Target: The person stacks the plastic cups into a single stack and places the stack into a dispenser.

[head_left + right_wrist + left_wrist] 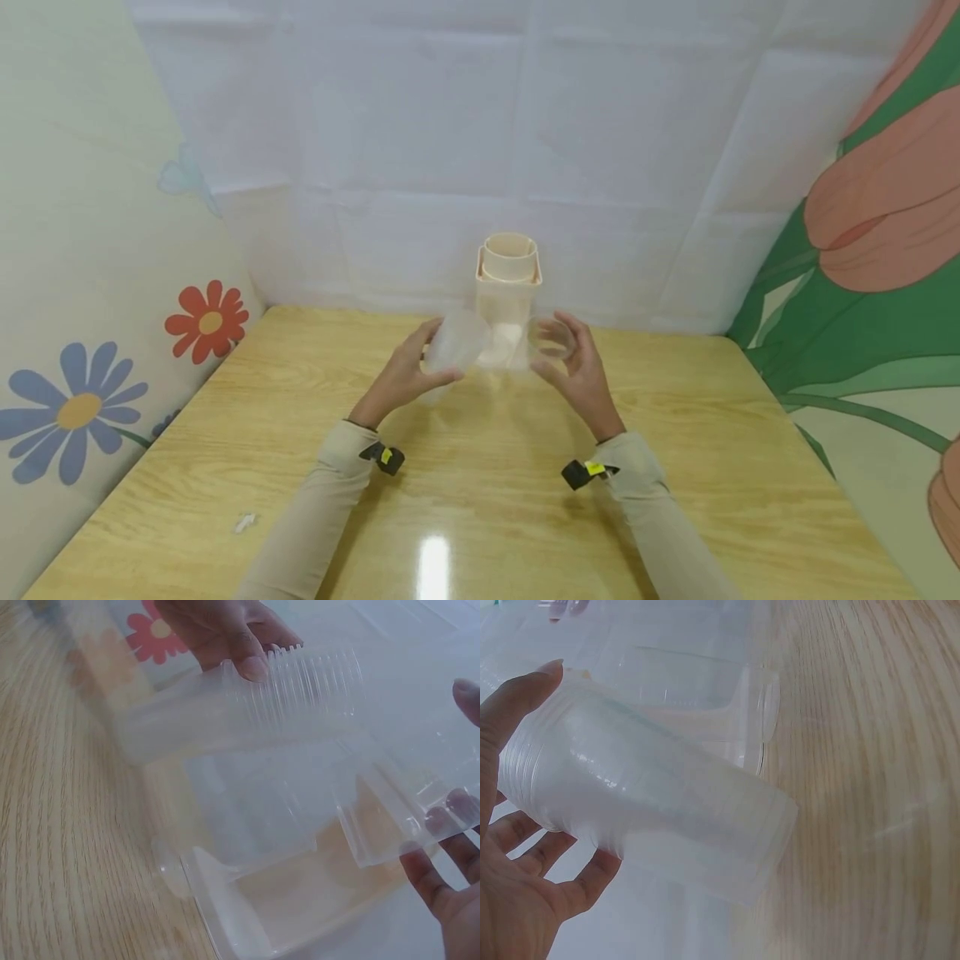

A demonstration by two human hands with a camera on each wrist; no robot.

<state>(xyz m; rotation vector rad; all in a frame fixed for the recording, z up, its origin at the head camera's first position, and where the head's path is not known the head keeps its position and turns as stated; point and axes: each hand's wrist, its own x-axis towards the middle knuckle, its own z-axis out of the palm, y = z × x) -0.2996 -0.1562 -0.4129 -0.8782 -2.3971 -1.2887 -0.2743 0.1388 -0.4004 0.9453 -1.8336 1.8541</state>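
Note:
In the head view my left hand (401,375) grips a tilted stack of clear plastic cups (456,340). The left wrist view shows the thumb over the top of the nested cups (652,787) and the fingers beneath, near their ribbed rims. My right hand (587,379) holds a clear plastic cup (551,337) between thumb and fingers; its tilted wall (379,814) shows in the right wrist view. Between both hands, farther back, stands a cream square holder (508,292) with a round tube (510,260) in its top. Its lower part looks pale and see-through.
The holder stands on a wooden table (480,467), near its back edge and a white cloth (420,142). A small white scrap (244,522) lies at the front left. Flower-printed cloths (78,412) hang at the sides.

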